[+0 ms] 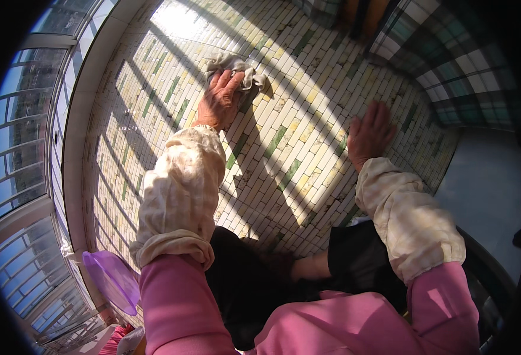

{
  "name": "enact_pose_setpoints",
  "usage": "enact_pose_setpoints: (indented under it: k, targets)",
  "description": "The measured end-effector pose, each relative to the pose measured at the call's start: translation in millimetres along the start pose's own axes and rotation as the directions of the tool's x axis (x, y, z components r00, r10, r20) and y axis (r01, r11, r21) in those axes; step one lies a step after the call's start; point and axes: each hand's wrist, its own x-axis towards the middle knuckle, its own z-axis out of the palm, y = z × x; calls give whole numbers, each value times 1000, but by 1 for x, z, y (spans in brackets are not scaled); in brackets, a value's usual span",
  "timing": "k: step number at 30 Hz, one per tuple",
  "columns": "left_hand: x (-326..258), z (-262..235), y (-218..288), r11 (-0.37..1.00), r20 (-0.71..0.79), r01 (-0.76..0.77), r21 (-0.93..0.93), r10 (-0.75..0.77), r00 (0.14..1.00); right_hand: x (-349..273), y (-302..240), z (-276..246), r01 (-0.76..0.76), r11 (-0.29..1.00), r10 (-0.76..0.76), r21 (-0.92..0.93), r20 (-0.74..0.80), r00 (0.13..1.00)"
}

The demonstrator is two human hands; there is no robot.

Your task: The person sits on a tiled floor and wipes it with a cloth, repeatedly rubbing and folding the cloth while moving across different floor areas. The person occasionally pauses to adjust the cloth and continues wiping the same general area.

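My left hand [220, 97] presses a crumpled grey-white rag [244, 70] flat against a floor of small cream and green tiles [296, 148]. Its fingers lie spread over the rag. My right hand [370, 133] rests palm down on the bare tiles to the right, fingers apart, holding nothing. Both forearms wear pale sleeve covers over pink sleeves. Sunlight and bar-shaped shadows fall across the tiles around both hands.
A purple plastic basin [113, 279] stands at the lower left beside a white window frame [74, 136] with glass panes. A grid-tiled wall [450, 65] rises at the upper right. A smooth grey surface [485, 189] lies at the right. My dark-clothed knees are below.
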Motion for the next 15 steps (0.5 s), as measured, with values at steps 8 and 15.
enact_pose_setpoints:
  k: [8,15]
  targets:
    - [-103,-51,-8,996,350,76,44,-87,933,-3,1,5,3,995,-6,-102,-27,1000]
    - [-251,-111,-32,909,405,407,86,-405,820,-3,0,6,-4,997,-1,-80,-73,997]
